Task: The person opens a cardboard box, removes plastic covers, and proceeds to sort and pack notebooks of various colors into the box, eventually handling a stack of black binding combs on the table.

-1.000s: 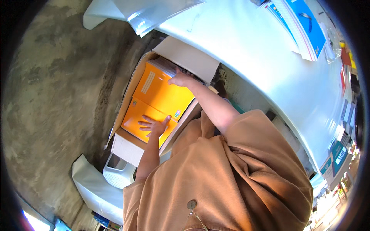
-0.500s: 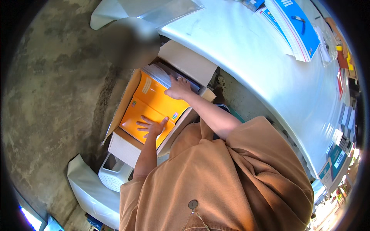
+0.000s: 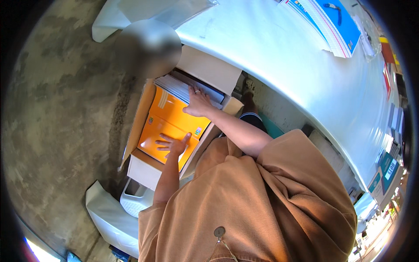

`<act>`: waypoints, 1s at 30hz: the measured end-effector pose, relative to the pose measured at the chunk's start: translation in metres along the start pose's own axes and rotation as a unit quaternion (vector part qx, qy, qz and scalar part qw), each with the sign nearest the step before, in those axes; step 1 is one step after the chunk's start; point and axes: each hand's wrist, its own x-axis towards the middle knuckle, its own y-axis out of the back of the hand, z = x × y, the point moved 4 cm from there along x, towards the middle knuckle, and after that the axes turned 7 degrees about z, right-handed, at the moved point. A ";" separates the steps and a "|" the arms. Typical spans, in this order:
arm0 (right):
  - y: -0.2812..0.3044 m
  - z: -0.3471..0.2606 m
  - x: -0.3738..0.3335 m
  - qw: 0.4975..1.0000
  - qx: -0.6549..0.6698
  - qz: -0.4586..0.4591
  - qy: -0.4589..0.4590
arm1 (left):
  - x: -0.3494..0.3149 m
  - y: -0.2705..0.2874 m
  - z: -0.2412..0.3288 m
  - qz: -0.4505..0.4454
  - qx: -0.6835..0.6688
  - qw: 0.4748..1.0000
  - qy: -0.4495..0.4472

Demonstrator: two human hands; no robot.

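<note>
An open cardboard box stands in front of me with its flaps folded out. Inside lie glossy orange notebooks, and along the far end is a stack of white-edged notebooks. My left hand lies spread on the orange cover near the close end of the box. Farther in, my right hand, with a ring on one finger, rests where the orange covers meet the white-edged stack. Its fingers are stretched out over the stack. Neither hand grips anything.
A table with a white cover runs along the right. Blue-covered notebooks with a pen on top lie at its far side. Under the box's near end is a white plastic stool. A blurred round patch hides the area past the box.
The view has shifted slightly. Both hands stay in nearly the same places on the notebooks, and the fingers of my right hand reach a little farther over the white-edged stack.
</note>
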 end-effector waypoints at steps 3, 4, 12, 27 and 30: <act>-0.001 0.003 0.007 1.000 -0.014 -0.002 -0.004 | 0.003 -0.003 -0.001 0.002 -0.004 1.000 0.000; -0.001 0.004 0.009 1.000 -0.020 -0.006 -0.006 | 0.005 -0.005 -0.002 0.005 -0.007 1.000 0.001; 0.001 0.007 0.015 0.999 -0.042 -0.004 0.001 | 0.007 -0.006 -0.002 -0.001 -0.003 1.000 -0.001; -0.004 0.046 0.056 0.963 0.097 -0.223 -0.116 | -0.008 0.009 0.004 -0.044 -0.027 0.999 -0.002; 0.001 0.050 0.068 0.996 -0.004 -0.079 -0.039 | -0.009 0.010 0.001 -0.038 -0.035 0.999 0.000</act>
